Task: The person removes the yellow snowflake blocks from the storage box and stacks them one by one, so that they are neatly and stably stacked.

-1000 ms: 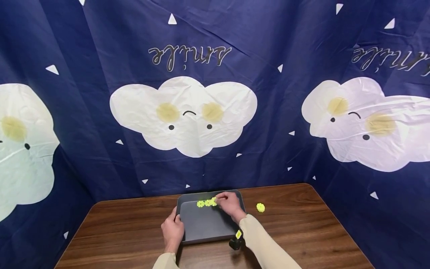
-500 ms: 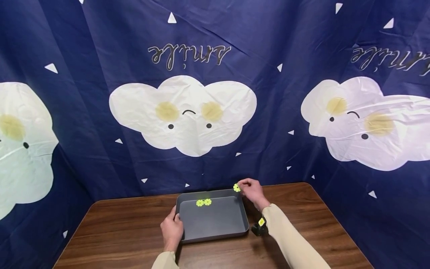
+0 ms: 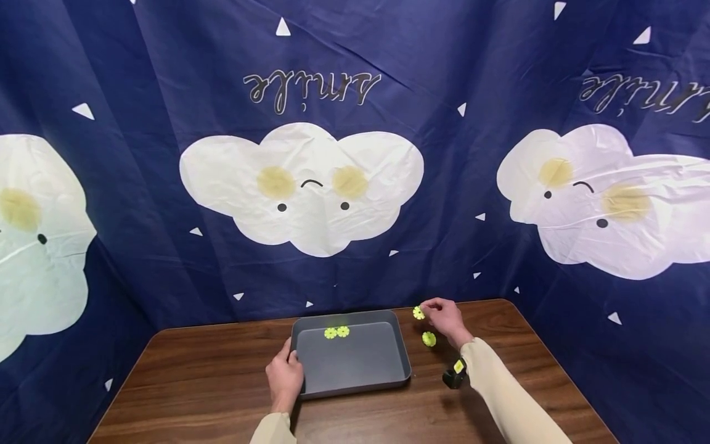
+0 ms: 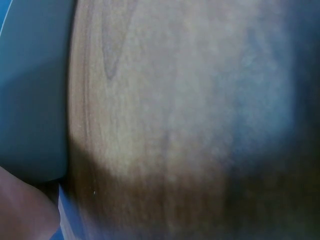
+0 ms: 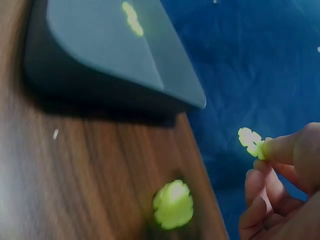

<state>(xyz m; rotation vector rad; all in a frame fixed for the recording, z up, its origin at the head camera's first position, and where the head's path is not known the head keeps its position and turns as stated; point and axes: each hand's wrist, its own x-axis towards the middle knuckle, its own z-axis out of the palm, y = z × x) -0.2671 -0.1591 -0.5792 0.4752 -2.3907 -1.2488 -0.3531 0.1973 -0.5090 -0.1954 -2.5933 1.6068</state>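
In the head view my left hand (image 3: 285,376) grips the left side of a dark grey rectangular baking pan (image 3: 352,364). Two yellow-green flower-shaped pieces (image 3: 336,332) lie side by side in it near the far wall. To the right of the pan, my right hand (image 3: 445,318) pinches another flower-shaped piece (image 5: 251,142) between thumb and fingertips, above the table's far right part. One more yellow-green scalloped piece (image 3: 429,339) sits on the table just below that hand; the right wrist view shows it thicker, like a small stack (image 5: 173,204).
The brown wood-grain table (image 3: 205,382) carries the pan. A dark blue cloth with white clouds (image 3: 302,188) hangs behind the table and at both sides. A tiny pale speck (image 5: 55,134) lies on the wood near the pan.
My right hand has lifted the flower-shaped piece from the row in the pan and carried it right, past the rim, over the table. My left hand has stayed on the pan.
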